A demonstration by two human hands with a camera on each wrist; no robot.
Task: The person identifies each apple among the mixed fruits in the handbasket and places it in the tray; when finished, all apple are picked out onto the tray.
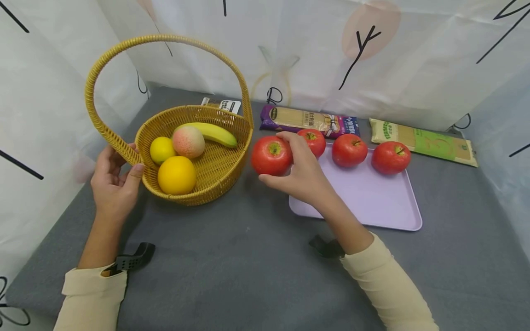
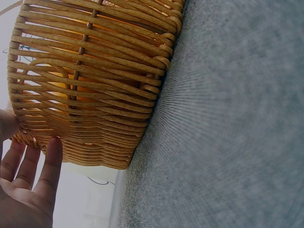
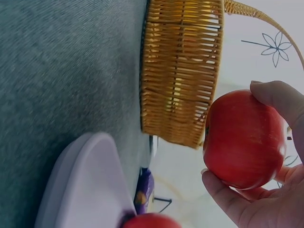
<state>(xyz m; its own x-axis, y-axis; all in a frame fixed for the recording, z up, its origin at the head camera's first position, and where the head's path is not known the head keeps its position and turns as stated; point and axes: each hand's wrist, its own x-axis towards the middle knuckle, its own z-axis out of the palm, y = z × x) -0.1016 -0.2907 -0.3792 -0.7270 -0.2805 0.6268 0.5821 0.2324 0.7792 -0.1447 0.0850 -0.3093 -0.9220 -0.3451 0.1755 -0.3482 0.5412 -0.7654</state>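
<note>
My right hand (image 1: 304, 174) grips a red apple (image 1: 271, 156) between thumb and fingers, lifted between the tray and the basket. In the right wrist view this apple (image 3: 244, 140) is well above the table. With thumb and fingers, my left hand (image 1: 116, 181) holds the wicker basket (image 1: 223, 177) at its left rim, by the foot of the tall handle. The left wrist view has the fingertips (image 2: 54, 147) against the woven side. Inside the basket lie a banana (image 1: 215, 134), a peach (image 1: 188, 141), a yellow lemon-like fruit (image 1: 162, 150) and an orange (image 1: 177, 175).
Three red apples (image 1: 349, 150) are along the back of a lilac tray (image 1: 372, 202) on the right. Behind stand a purple noodle packet (image 1: 308, 120) and a green-and-yellow packet (image 1: 424, 141). Another packet (image 1: 227, 105) shows partly behind the basket. A patterned white curtain (image 1: 314, 55) encloses the grey table (image 1: 232, 266).
</note>
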